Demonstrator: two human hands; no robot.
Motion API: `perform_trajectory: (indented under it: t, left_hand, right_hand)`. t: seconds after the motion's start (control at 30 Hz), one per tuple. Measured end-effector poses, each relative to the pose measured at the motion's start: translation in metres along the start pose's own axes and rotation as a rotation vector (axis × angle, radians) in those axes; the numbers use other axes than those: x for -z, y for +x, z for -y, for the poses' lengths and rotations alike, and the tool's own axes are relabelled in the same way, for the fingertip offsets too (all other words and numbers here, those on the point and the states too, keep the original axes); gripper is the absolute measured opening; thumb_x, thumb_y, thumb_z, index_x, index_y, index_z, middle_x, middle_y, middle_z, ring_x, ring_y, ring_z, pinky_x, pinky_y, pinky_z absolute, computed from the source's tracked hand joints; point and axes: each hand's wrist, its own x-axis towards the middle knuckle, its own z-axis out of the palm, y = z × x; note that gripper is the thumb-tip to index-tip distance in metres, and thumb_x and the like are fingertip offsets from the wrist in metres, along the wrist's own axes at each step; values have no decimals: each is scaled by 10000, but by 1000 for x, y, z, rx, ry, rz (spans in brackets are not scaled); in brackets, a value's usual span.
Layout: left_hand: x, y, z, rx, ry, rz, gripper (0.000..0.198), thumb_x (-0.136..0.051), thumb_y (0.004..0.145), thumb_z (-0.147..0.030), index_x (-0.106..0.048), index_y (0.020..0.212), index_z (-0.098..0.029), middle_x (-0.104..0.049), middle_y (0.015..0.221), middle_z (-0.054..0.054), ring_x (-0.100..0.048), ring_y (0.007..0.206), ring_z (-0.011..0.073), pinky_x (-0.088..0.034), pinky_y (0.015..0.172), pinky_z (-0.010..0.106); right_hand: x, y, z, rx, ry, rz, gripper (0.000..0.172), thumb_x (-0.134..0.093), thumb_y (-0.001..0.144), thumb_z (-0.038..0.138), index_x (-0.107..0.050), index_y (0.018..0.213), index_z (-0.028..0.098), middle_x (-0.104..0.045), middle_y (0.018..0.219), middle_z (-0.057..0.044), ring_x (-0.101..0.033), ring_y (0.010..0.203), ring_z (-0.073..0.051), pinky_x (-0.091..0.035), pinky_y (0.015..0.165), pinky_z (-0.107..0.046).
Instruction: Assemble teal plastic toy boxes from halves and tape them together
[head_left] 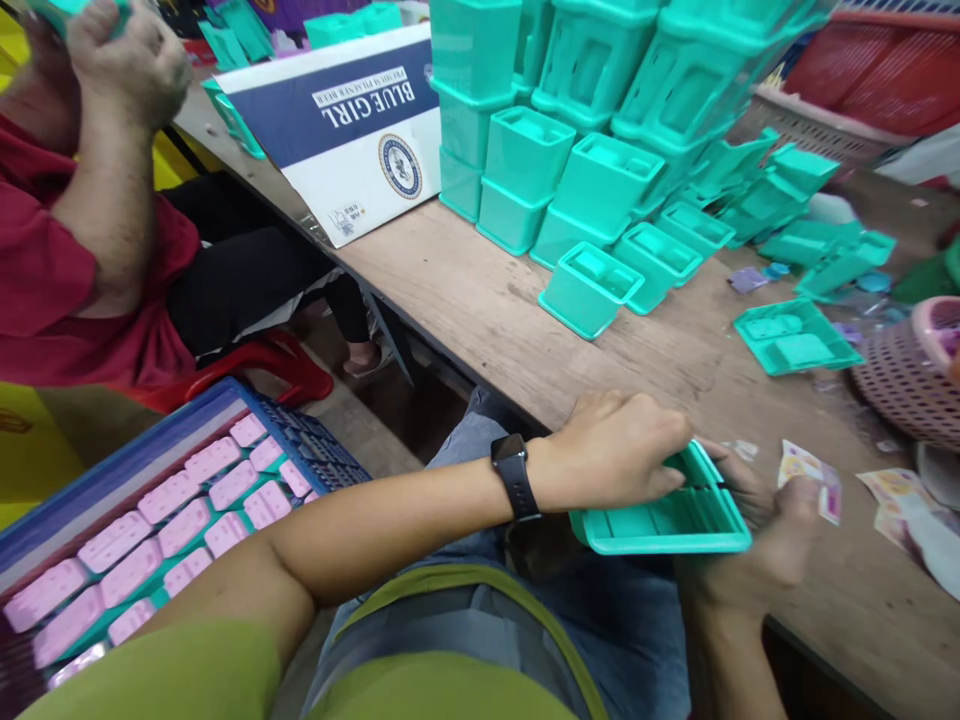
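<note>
A teal plastic box point(667, 525) is tilted over my lap at the table's edge, its open side facing me. My left hand point(619, 450), with a black watch on the wrist, is closed over the box's far left rim, fingers curled inward. My right hand point(772, 530) grips the box's right side; its fingers are partly hidden behind the wall, and its thumb sticks out, slightly blurred. Beyond that thumb appears a printed sticker point(829, 500); whether the thumb touches it, I cannot tell. More printed stickers point(892, 495) lie farther right.
Stacked teal boxes point(525, 150) stand on the table beside a beer carton panel point(360, 130). A teal tray-like part point(799, 335) and a pink basket point(915, 370) are at right. A blue crate point(225, 400) holds pink-topped pieces. A co-worker's hand point(131, 60) is at upper left.
</note>
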Motion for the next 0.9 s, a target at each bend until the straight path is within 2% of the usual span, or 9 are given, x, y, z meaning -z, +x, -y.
perform_trajectory:
  t: [0.13, 0.27, 0.37, 0.47, 0.57, 0.67, 0.77, 0.83, 0.9]
  left_hand:
    - [5, -3, -1, -19, -74, 54, 224, -696, 908, -378, -706, 978, -166, -738, 849, 74, -722, 833, 254, -542, 727, 322]
    - [8, -6, -2, -85, -251, 127, 446, -753, 819, -584, -675, 970, -172, -744, 825, 71, -731, 792, 280, -538, 676, 335]
    - [2, -10, -2, -83, -277, 90, 579, -854, 716, -603, -650, 1029, -161, -760, 892, 103, -745, 810, 319, -557, 692, 370]
    - [-6, -16, 1, -34, -325, 53, 665, -879, 696, -556, -628, 1158, -150, -764, 1029, 134, -756, 915, 359, -585, 760, 415]
    - [-11, -23, 1, -34, -432, -32, 751, -877, 694, -467, -564, 1329, -218, -740, 1191, 96, -740, 1057, 343, -598, 867, 425]
    - [-14, -29, -1, -58, -476, -114, 734, -856, 696, -378, -543, 1346, -243, -724, 1219, 67, -729, 1073, 303, -592, 916, 400]
    - [-13, -32, -6, -44, -437, -162, 647, -825, 674, -364, -567, 1242, -193, -724, 1124, 79, -721, 1002, 302, -591, 901, 410]
    - [-10, -33, -10, -1, -380, -151, 556, -790, 680, -362, -574, 1159, -181, -712, 1067, 78, -709, 969, 302, -590, 889, 421]
    - [-5, -34, -13, 57, -300, -123, 454, -760, 703, -359, -569, 1075, -181, -693, 1030, 75, -691, 965, 301, -584, 882, 425]
  right_hand:
    - [2, 3, 3, 20, -49, -34, 616, -369, 926, 746, -715, 914, 236, -736, 732, -57, -714, 723, -298, -551, 622, -415]
    - [6, 6, 6, 85, -144, -114, 612, -396, 931, 732, -719, 833, 222, -705, 665, -51, -700, 697, -286, -539, 634, -402]
    - [5, 6, 4, 94, -107, -85, 600, -399, 942, 701, -730, 836, 212, -724, 696, -57, -723, 726, -300, -556, 666, -417]
    - [4, 7, -1, 92, -60, -21, 662, -380, 944, 752, -749, 863, 208, -760, 776, -78, -747, 780, -319, -584, 698, -437]
    - [7, 9, -7, 92, -66, 46, 733, -366, 945, 808, -771, 906, 198, -789, 880, -107, -760, 878, -340, -605, 753, -455]
    - [14, 11, -10, 179, -179, 130, 788, -286, 981, 806, -792, 988, 202, -801, 1010, -122, -741, 1048, -354, -600, 884, -487]
    - [20, 7, -3, 295, -332, 169, 804, -186, 1036, 735, -801, 1087, 219, -795, 1127, -115, -716, 1148, -342, -575, 985, -505]
    - [21, 0, 8, 380, -428, 130, 703, -240, 1071, 651, -802, 1127, 232, -792, 1170, -98, -720, 1153, -324, -575, 992, -490]
    - [22, -6, 21, 488, -502, 81, 518, -391, 1077, 552, -806, 1127, 247, -800, 1161, -74, -740, 1119, -301, -597, 945, -442]
